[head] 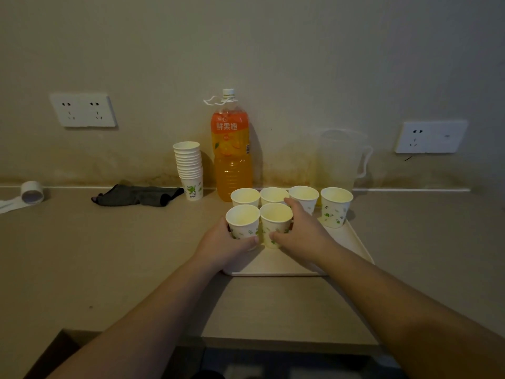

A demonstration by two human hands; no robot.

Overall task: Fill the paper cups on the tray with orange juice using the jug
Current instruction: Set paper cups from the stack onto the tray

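Observation:
Several white paper cups with green print stand on a cream tray (pixel 352 242) on the counter. My left hand (pixel 226 242) grips the front left cup (pixel 242 218). My right hand (pixel 303 231) grips the front cup beside it (pixel 276 217). Behind them stand more cups, among them the far right one (pixel 336 205). All cups look empty inside. A clear plastic jug (pixel 338 157) with a handle on its right stands against the wall behind the tray; it looks empty. An orange juice bottle (pixel 231 149) with a white cap stands upright behind the tray's left corner.
A stack of paper cups (pixel 189 168) stands left of the bottle. A dark cloth (pixel 136 195) lies further left, and a tape roll (pixel 32 191) at the far left. Wall sockets (pixel 83 110) (pixel 430 136) sit on the wall. The counter's front edge (pixel 273 340) is near me.

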